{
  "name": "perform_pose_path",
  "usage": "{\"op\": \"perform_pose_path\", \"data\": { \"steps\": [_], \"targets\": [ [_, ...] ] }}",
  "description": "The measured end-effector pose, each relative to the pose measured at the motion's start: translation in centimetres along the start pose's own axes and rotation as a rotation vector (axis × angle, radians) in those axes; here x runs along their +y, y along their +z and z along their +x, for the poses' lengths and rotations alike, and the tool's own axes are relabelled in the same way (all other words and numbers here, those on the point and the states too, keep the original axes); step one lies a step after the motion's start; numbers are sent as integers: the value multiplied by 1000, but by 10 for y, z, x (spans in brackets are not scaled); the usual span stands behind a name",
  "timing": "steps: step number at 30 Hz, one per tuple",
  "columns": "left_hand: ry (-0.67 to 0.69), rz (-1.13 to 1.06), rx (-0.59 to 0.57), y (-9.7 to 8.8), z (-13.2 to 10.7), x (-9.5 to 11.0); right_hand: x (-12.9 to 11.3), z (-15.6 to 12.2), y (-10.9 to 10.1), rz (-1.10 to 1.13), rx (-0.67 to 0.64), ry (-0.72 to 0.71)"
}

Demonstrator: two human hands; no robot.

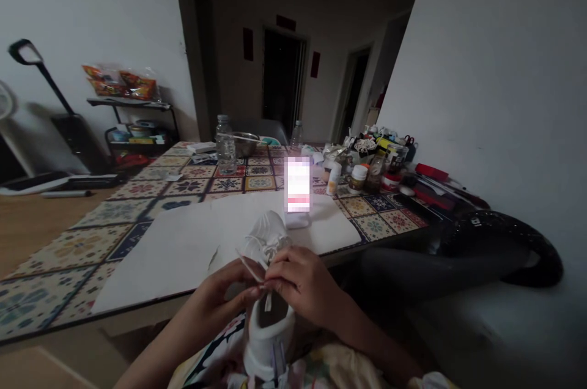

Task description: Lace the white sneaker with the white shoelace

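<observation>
A white lace-up shoe [261, 349] rests heel-down towards my lap, its toe pointing at the table. Over the shoe's opening, my left hand [232, 288] is closed, thumb and fingers pinching a white shoelace [249, 265]. My right hand [300, 282] meets it from the other side, also pinched on the lace. One lace end sticks up to the left, and a short piece hangs into the opening. The fingers hide part of the lacing and the middle of the shoe.
A white sheet [183, 248] covers the near part of the tile-patterned table [68, 279]. On it stands a phone with a blurred bright screen [297, 185]. Farther back are a plastic bottle [225, 144], a metal bowl [245, 143] and several jars [358, 180]. A black rounded object [509, 248] is at right.
</observation>
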State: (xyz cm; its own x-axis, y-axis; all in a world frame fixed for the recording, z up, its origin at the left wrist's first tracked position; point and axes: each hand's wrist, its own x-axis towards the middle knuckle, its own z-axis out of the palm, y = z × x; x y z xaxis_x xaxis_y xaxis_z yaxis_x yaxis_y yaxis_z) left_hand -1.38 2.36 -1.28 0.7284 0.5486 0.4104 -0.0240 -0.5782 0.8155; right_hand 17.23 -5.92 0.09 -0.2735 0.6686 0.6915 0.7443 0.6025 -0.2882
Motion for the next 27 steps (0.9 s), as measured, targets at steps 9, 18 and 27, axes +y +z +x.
{"op": "perform_pose_path", "data": {
  "steps": [9,18,27],
  "targets": [
    [-33,42,17,6,-4,2,7,-1,4,87,-34,25],
    [-49,29,9,10,-5,17,18,-7,22,446,138,138],
    [-29,37,1,12,-7,19,-16,-27,-17,490,170,6]
  ]
}}
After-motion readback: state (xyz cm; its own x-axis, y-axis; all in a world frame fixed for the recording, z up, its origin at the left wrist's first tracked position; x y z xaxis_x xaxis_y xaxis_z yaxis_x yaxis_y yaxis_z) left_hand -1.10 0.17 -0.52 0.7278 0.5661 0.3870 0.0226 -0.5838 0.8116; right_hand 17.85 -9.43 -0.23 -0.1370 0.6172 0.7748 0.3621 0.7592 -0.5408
